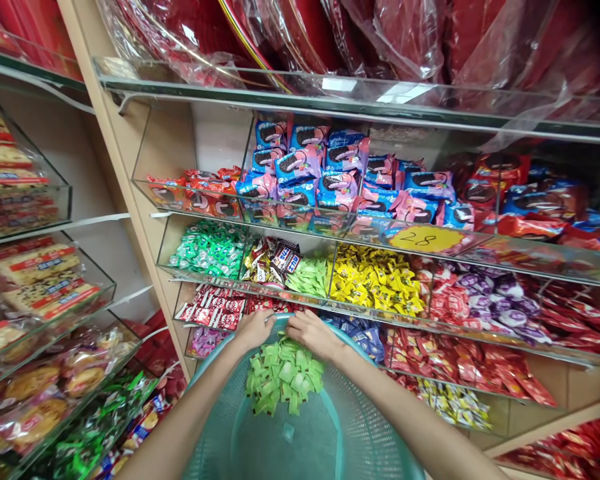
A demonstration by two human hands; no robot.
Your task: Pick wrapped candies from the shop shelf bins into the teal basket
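A teal plastic basket [375,420] with perforated walls is tilted toward the shelves, its far rim up close to the lower candy bins. My left hand [253,329] is closed on that far rim. Close beside it, my right hand [313,333] also grips the rim, fingers curled over the edge. Inside the basket, below my hands, lies a heap of light green wrapped candies [285,375]. Similar green candies [307,277] fill part of a bin just above the rim, with a few dark-wrapped bars [286,257] next to them.
Clear-fronted bins hold teal-green candies [207,248], yellow candies [377,280] and blue-pink cookie packs [300,167]. A yellow tag [427,238] reads 28. Above runs a glass shelf edge [330,100]. Packaged pastries [40,273] fill shelves on the left, past a wooden upright [115,153].
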